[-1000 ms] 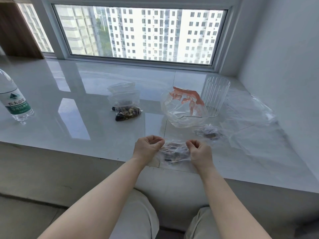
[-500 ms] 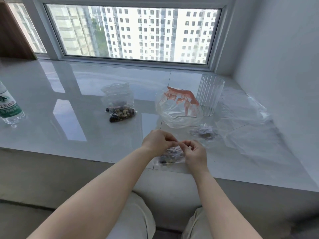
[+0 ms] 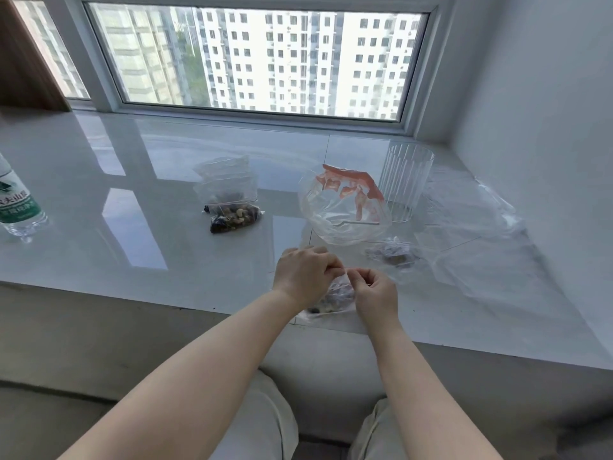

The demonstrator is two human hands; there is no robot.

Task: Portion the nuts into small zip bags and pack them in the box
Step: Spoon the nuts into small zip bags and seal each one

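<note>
— Head view looks down on a glossy white stone sill (image 3: 139, 227). What's on it?

— Thin, crinkly clear plastic, mostly. Both hands work a small zip bag of nuts (image 3: 335, 295) at the sill's near edge, dark and tan lumps showing through the film.

— And the hands?

— Left hand (image 3: 303, 275) is knuckles-up with fingers curled, pinching the bag's top edge. Right hand (image 3: 376, 293) is curled too, fingertips pinching the same edge just beside the left ones. The fingertips of the two hands nearly touch.

— Different from a second ago?

— Yes. Then the hands were apart, stretching the bag's mouth wide between them; now they have closed in together at the middle of the strip, and the bag hangs bunched below them.

— Other bags?

— A filled one with mixed nuts (image 3: 234, 219) lies left of centre, with a couple of limp zip bags (image 3: 225, 180) piled behind it. Another small filled bag (image 3: 393, 255) sits right of the hands. A puffed large clear bag with orange print (image 3: 345, 207) stands beyond, touching a ribbed clear plastic cup (image 3: 403, 182). Flat plastic sheeting (image 3: 481, 247) spreads at the right; a water bottle with a green label (image 3: 18, 200) stands far left.
</note>
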